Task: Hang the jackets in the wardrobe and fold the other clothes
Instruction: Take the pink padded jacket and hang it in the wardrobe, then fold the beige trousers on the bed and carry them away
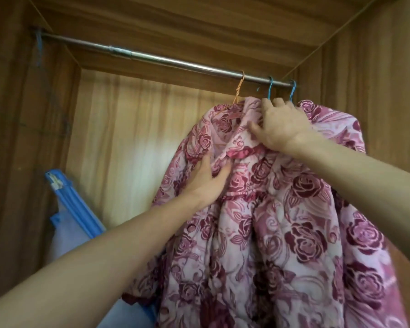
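Wood-panelled wardrobe [365, 91] all round, and the rose-patterned jacket [282, 221] is being settled on the rail [163, 59], collar gripped by the right hand [279, 129], front pressed flat-fingered by the left hand [206, 181] below it; release is likely called for next.

rail [152, 58] bare leftward, jacket [282, 221] crowding right

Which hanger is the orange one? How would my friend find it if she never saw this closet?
Look up at the shiny metal rail running across the top of the wooden wardrobe. Three hooks hang near its right end, above the pink rose-patterned jacket. The orange hanger is the leftmost hook, thin twisted wire; the two blue hangers lie to its right.
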Motion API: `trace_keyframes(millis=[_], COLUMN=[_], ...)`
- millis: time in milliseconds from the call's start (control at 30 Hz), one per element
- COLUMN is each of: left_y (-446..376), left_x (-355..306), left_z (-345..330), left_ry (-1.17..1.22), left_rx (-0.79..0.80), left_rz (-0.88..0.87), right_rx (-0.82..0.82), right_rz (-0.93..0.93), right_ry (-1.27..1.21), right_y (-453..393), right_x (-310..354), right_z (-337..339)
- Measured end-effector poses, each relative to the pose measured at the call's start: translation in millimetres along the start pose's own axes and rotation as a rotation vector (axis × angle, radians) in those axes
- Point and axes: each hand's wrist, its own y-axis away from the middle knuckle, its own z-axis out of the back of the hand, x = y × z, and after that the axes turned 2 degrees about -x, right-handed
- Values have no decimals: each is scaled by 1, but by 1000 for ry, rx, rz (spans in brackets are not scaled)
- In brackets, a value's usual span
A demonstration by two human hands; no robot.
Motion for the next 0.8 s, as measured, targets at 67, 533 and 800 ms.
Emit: trace_keyframes(millis=[67,533,800], left_y=[16,181,298], left_x=[5,39,50], left_z=[-4,-31,-49], left_ry=[-1,-73,-63], left_rx=[-24,-118,52], left_rz=[-53,-362,-479], right_rx=[-13,10,103], right_rz=[63,50,-132], right_ry=[21,30,73], right_y=[26,273,424], right_x=[-6,5,15], right_z=[1,14,50])
